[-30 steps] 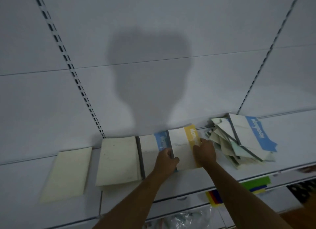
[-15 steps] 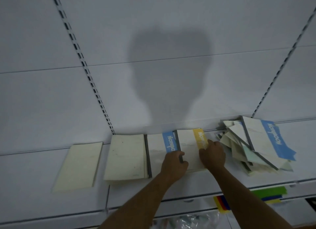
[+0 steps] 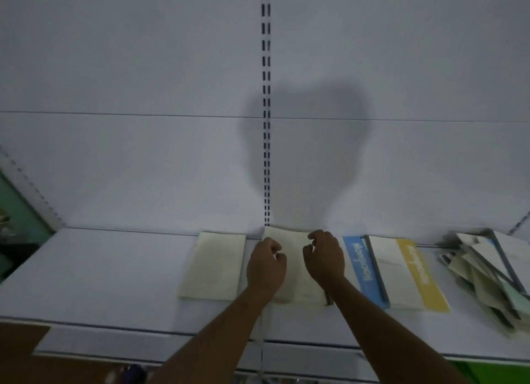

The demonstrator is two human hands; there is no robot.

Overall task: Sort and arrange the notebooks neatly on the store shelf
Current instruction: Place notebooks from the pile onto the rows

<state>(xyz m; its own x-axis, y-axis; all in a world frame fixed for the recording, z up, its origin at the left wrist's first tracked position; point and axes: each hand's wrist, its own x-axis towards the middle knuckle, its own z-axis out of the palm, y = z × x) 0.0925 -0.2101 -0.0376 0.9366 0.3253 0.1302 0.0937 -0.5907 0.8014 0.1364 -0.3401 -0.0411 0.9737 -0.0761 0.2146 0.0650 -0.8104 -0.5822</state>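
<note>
My hands have shifted off the yellow-banded notebook [image 3: 407, 272] to the cream notebook [image 3: 295, 269] at centre, its neighbour at three o'clock. Left hand [image 3: 265, 264] and right hand [image 3: 324, 257] hover curled, seemingly holding nothing. It looks light, floppy; take its edges.

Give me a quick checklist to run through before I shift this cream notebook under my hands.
1. Left hand over the middle cream notebook: ok, though grip cannot tell.
2. Right hand over the same notebook: ok, fingers curled, contact cannot tell.
3. Gap to the left cream notebook: ok, a narrow strip of shelf shows.
4. Blue-banded notebook and yellow-banded notebook lying flat side by side: ok.
5. Loose pile at the right sorted: not ok, still jumbled.
</note>
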